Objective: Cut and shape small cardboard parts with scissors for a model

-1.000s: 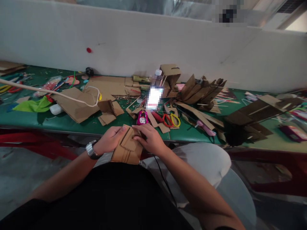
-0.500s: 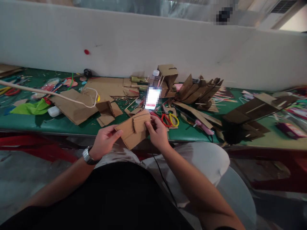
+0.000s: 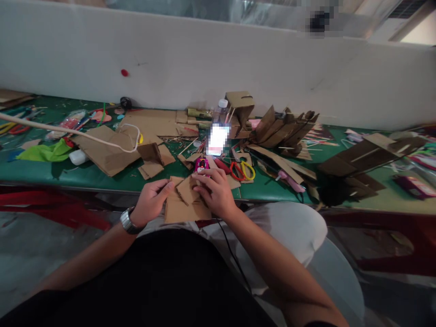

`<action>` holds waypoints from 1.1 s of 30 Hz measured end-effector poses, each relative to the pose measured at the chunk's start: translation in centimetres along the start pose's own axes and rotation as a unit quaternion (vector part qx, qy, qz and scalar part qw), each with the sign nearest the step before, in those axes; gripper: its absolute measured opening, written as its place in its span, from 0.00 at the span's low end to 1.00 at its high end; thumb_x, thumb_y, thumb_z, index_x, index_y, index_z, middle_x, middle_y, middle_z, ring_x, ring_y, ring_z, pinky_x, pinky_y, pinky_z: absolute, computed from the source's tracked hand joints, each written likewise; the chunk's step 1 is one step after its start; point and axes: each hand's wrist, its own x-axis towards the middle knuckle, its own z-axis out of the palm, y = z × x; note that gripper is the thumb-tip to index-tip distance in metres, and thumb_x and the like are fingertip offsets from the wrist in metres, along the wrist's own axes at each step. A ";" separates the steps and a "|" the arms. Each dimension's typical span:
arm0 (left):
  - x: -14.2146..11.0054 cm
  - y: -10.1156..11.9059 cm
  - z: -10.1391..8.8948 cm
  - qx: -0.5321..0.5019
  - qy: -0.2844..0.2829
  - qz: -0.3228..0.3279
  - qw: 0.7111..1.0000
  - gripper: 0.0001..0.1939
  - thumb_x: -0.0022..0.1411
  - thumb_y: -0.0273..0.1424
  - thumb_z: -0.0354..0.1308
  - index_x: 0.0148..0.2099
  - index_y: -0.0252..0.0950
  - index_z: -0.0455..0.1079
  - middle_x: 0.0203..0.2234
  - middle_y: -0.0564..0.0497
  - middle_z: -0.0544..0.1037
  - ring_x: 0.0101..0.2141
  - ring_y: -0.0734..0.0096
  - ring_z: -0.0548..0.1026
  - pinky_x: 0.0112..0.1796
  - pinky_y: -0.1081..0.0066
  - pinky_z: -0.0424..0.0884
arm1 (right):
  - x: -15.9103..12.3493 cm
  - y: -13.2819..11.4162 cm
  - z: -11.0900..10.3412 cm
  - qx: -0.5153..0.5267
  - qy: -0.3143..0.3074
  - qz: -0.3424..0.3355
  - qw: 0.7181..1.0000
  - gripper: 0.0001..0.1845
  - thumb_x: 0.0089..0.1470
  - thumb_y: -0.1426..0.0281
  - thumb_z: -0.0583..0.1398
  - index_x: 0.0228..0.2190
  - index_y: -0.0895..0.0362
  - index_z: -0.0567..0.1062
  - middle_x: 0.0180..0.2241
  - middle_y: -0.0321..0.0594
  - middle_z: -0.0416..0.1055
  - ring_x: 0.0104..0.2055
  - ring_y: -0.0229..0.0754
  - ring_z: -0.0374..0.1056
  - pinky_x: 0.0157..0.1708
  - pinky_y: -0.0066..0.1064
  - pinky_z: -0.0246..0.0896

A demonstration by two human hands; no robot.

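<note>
A folded piece of cardboard (image 3: 186, 211) is between my hands at the front edge of the green table, with an upright flap standing on it. My left hand (image 3: 150, 202) pinches its left edge between thumb and fingers; a metal watch is on that wrist. On the other side, my right hand (image 3: 217, 190) has thumb and fingertips at the raised flap (image 3: 188, 190). Just beyond these fingers lies a small pink object with a glowing light (image 3: 201, 165). Scissors with red and yellow handles (image 3: 248, 170) rest to the right of my right hand.
Behind the hands stand a lit phone (image 3: 218, 139) and a clear bottle (image 3: 222, 109). Cardboard sheets (image 3: 107, 152) lie to the left, cut cardboard shapes (image 3: 286, 127) to the right. A pink glue gun (image 3: 290, 180) sits near the table edge. A pale cable (image 3: 68, 130) crosses the left side.
The cardboard has turned and come down slightly toward me. My right hand has moved from its right edge to the flap. The small pink object, hidden before, now shows.
</note>
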 end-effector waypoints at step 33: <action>-0.3 0.6 1.0 -0.053 -0.093 0.044 0.993 0.23 0.77 0.47 0.51 0.44 0.35 0.79 0.44 0.45 0.80 0.41 0.64 0.76 0.42 0.68 0.72 | -0.9 -1.5 0.4 0.068 -0.055 -0.039 0.995 0.28 0.74 0.67 0.55 0.72 0.48 0.64 0.47 0.46 0.72 0.45 0.46 0.72 0.47 0.39 0.76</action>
